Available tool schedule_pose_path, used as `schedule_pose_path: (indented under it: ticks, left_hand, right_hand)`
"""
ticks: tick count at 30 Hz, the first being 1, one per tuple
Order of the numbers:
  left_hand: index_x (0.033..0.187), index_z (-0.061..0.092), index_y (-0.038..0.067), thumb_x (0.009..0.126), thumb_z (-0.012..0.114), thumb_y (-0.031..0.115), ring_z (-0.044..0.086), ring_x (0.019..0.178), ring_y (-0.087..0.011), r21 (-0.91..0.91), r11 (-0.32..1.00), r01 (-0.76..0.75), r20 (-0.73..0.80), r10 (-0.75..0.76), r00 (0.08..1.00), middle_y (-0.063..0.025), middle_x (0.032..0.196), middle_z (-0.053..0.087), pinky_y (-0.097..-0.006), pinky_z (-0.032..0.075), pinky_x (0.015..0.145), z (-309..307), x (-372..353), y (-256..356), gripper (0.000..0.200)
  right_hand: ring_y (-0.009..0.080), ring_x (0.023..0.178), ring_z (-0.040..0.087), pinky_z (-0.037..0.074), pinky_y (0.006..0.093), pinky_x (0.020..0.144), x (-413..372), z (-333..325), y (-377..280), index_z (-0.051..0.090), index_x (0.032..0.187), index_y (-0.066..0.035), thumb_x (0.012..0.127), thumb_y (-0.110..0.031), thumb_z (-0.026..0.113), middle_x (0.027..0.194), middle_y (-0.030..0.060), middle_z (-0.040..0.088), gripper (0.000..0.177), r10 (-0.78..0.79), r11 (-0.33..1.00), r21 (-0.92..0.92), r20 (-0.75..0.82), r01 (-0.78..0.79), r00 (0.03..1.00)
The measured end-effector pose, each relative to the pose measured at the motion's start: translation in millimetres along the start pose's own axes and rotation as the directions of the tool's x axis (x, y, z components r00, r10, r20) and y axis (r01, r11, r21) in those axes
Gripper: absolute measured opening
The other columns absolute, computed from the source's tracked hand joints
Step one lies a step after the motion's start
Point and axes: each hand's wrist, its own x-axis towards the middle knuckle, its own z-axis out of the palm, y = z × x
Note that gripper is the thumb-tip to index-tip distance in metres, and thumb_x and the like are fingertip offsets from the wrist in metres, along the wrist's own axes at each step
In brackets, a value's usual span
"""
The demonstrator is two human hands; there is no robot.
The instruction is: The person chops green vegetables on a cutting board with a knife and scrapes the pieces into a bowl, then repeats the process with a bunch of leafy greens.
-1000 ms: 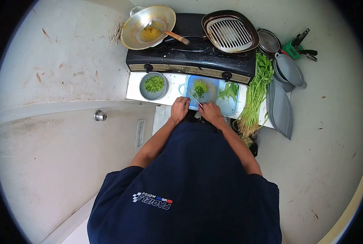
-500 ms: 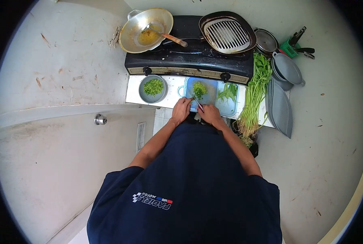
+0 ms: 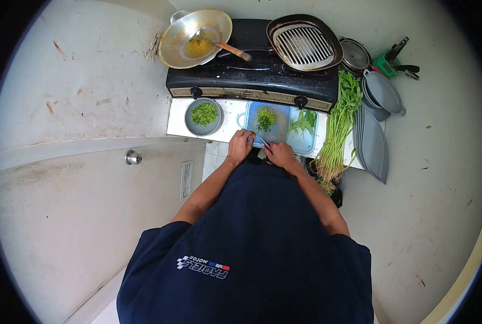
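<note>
My right hand (image 3: pixel 279 153) is closed around the handle of a small knife (image 3: pixel 261 139), its blade pointing up and left over the blue cutting board (image 3: pixel 279 134). At the board's near left edge, my left hand (image 3: pixel 241 144) has its fingers curled in close to the blade. Whatever those fingers hold is too small and hidden to name. A pile of chopped greens (image 3: pixel 265 119) lies on the board beyond the blade. Loose green leaves (image 3: pixel 304 122) are on the right part of the board. To the left stands a grey bowl (image 3: pixel 203 129) containing more chopped greens (image 3: pixel 203 114).
Behind the board is a black gas stove (image 3: pixel 251 81), bearing a wok (image 3: pixel 171 48) with a wooden-handled ladle (image 3: pixel 235 51) and a grill pan (image 3: pixel 273 27). A bundle of long-stemmed greens (image 3: pixel 335 129) lies right, beside stacked grey plates (image 3: pixel 371 146) and a green utensil basket (image 3: pixel 384 65).
The knife blade has swung a little to the left, and more of it shows between my hands. My left hand has shifted slightly; the piles of greens look about the same.
</note>
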Motion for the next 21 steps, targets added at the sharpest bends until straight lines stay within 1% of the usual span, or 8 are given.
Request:
schedule_pose_path:
  ticks: [4, 6, 12, 15, 19, 21]
  left_hand:
    - [0.096, 0.074, 0.006, 0.087, 0.071, 0.009, 0.065, 0.092, -0.0335, 0.023, 1.0, -0.011, -0.017, 0.012, 1.0, -0.0122, 0.095, 0.068, -0.0433, 0.054, 0.082, 0.1, -1.1, -1.4, 0.011]
    - [0.095, 0.075, 0.006, 0.086, 0.071, 0.009, 0.065, 0.092, -0.033, 0.013, 1.0, 0.008, -0.001, -0.008, 1.0, -0.0115, 0.095, 0.068, -0.0429, 0.054, 0.083, -2.7, -2.1, 0.0, 0.011]
    - [0.097, 0.077, 0.008, 0.085, 0.071, 0.009, 0.066, 0.091, -0.0317, 0.016, 1.0, 0.002, -0.027, -0.001, 1.0, -0.0097, 0.094, 0.069, -0.0418, 0.054, 0.083, -5.1, -6.1, 3.4, 0.014]
    - [0.098, 0.077, 0.008, 0.087, 0.07, 0.01, 0.066, 0.093, -0.0324, -0.008, 1.0, -0.002, 0.003, 0.002, 1.0, -0.0112, 0.095, 0.069, -0.0425, 0.054, 0.085, -6.8, -6.5, -1.6, 0.013]
    - [0.098, 0.076, 0.007, 0.087, 0.069, 0.009, 0.066, 0.092, -0.0327, 0.005, 1.0, 0.007, 0.029, -0.008, 1.0, -0.0118, 0.095, 0.07, -0.0425, 0.054, 0.085, -7.4, -5.2, -2.0, 0.014]
    - [0.098, 0.076, 0.007, 0.086, 0.069, 0.009, 0.066, 0.09, -0.0323, 0.002, 1.0, -0.014, -0.002, 0.014, 1.0, -0.0119, 0.094, 0.069, -0.042, 0.054, 0.083, -6.3, -4.6, -2.5, 0.014]
  right_hand:
    - [0.0451, 0.08, 0.071, 0.057, 0.0544, 0.077, -1.8, -2.5, -2.3, 0.074, 0.093, -0.003, 0.098, -0.043, 0.057, 0.083, 0.0258, 0.071, 0.044, -0.003, 1.0, -0.029, -0.006, 0.003, 1.0]
    - [0.0442, 0.08, 0.071, 0.058, 0.0538, 0.077, -1.5, -2.1, -2.2, 0.075, 0.092, -0.003, 0.098, -0.043, 0.057, 0.084, 0.0255, 0.072, 0.044, -0.01, 0.999, -0.046, 0.003, 0.01, 1.0]
    - [0.0408, 0.082, 0.072, 0.058, 0.0504, 0.077, 7.6, 7.3, -4.2, 0.075, 0.091, -0.002, 0.099, -0.036, 0.057, 0.084, 0.0235, 0.072, 0.039, -0.03, 0.986, -0.166, 0.014, 0.032, 0.999]
    - [0.0402, 0.083, 0.072, 0.057, 0.0504, 0.078, 11.8, 6.1, -7.9, 0.074, 0.091, -0.001, 0.1, -0.034, 0.057, 0.083, 0.0227, 0.072, 0.038, -0.066, 0.986, -0.157, -0.025, 0.061, 0.998]
    - [0.0405, 0.083, 0.072, 0.057, 0.0509, 0.077, 8.4, 1.9, -5.8, 0.074, 0.091, -0.001, 0.101, -0.034, 0.055, 0.084, 0.0228, 0.072, 0.039, -0.052, 0.99, -0.13, -0.019, 0.049, 0.998]
    - [0.041, 0.082, 0.072, 0.057, 0.051, 0.077, 5.2, 0.7, -3.1, 0.073, 0.09, -0.001, 0.101, -0.034, 0.054, 0.083, 0.0233, 0.072, 0.04, -0.031, 0.994, -0.105, -0.021, 0.029, 0.999]
